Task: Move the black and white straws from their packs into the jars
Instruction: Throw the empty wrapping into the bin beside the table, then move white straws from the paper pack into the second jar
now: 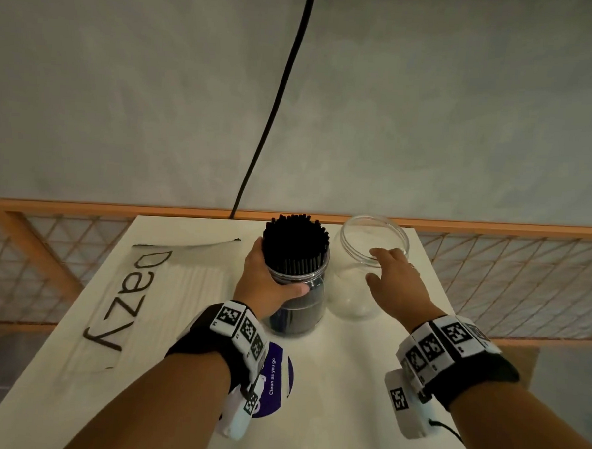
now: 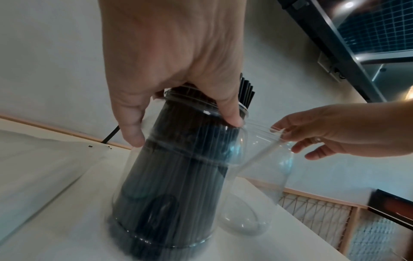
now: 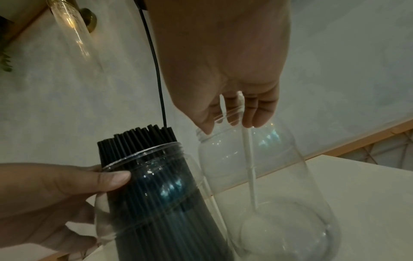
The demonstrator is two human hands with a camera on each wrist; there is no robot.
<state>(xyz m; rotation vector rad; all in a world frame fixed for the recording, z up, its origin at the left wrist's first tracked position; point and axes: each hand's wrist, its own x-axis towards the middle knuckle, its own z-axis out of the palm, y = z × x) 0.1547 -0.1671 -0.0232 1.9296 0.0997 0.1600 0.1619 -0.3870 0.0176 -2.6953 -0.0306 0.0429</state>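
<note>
A clear jar (image 1: 299,307) packed with black straws (image 1: 295,241) stands mid-table. My left hand (image 1: 264,277) grips it just below the rim, thumb in front and fingers behind. Beside it on the right stands a second clear jar (image 1: 352,296). My right hand (image 1: 391,274) hovers over this jar's mouth with fingers relaxed and thumb spread apart. The right wrist view shows a white straw (image 3: 249,159) leaning inside this jar, its top by my fingers (image 3: 257,114). A second white straw sits beside it. The pack of white straws (image 1: 139,302) lies flat at the left.
A purple round sticker (image 1: 276,377) sits on the white table (image 1: 365,382) under my left wrist. A black cable (image 1: 277,103) hangs down the wall behind the jars. A wooden lattice railing (image 1: 507,280) runs along both sides of the table.
</note>
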